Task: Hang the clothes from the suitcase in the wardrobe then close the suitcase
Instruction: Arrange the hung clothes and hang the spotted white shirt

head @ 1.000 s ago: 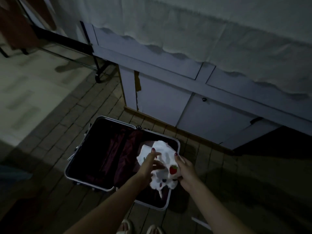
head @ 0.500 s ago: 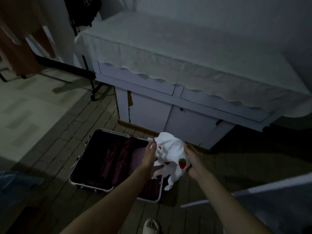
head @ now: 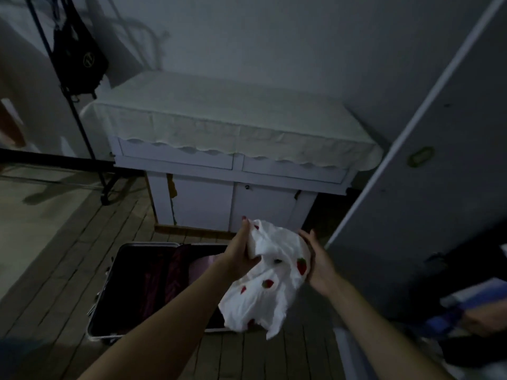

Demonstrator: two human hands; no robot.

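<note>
Holding a white garment (head: 270, 272) between both hands, above the right end of the open suitcase (head: 142, 283). My left hand (head: 242, 255) grips a bunched fold near the top edge of the cloth, fingers curled round it, one painted nail showing at the upper tip. My right hand (head: 318, 263) is on the opposite side, palm against the fabric; its fingers lie behind the cloth, so I cannot tell how tightly they close. The garment is crumpled, printed with small red strawberries (several visible, one near my right palm), and its lower part hangs free below my wrists, partly covering the near right corner of the suitcase.

The suitcase lies flat on the wooden floor (head: 68, 270) with a pale metal rim; inside I see dark maroon fabric (head: 175, 270) and a patch of pink, details lost in the dim light.

Beyond it stands a white bench (head: 233, 187) with two drawers over two doors, topped by a pale cloth (head: 219, 119) with a scalloped edge that hangs over the front. At left a black rack pole (head: 76, 116) rises at a slant, with a black bag (head: 78, 58) hanging from it. At right a tall pale wardrobe door (head: 428, 187) stands close by my right hand, with an oval fitting on its face. Lower right is blurred: folded items, not identifiable.
</note>
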